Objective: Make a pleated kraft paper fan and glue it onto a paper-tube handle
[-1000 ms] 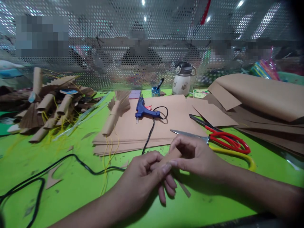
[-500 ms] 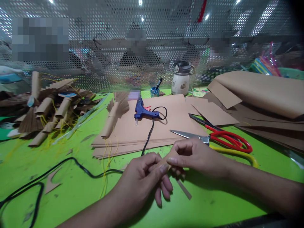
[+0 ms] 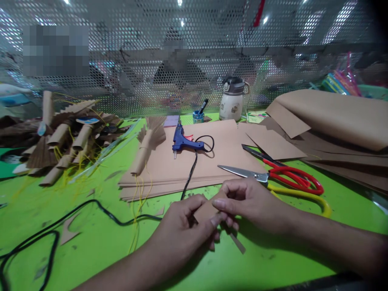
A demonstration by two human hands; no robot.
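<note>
A small piece of brown paper (image 3: 208, 211) is pinched between my two hands above the green table. My left hand (image 3: 189, 226) grips its near left side, thumb on top. Its right end is between the thumb and fingers of my right hand (image 3: 242, 202). Below my hands a narrow paper strip (image 3: 238, 243) lies on the table. Just beyond my right hand are red-handled scissors (image 3: 291, 176) and yellow-handled scissors (image 3: 312, 199). A blue hot glue gun (image 3: 186, 142) rests on a stack of brown paper sheets (image 3: 224, 141).
At left is a pile of rolled and pleated paper pieces (image 3: 65, 141) with yellow strings. One similar piece (image 3: 144, 151) lies on the stack. A black cord (image 3: 115, 220) crosses the table (image 3: 106, 250). A bottle (image 3: 233, 101) and large paper roll (image 3: 336, 115) stand near the perforated screen (image 3: 136, 89).
My left fingers have shifted around the brown paper, and more of its flat face shows now. My right hand keeps its pinch in nearly the same place.
</note>
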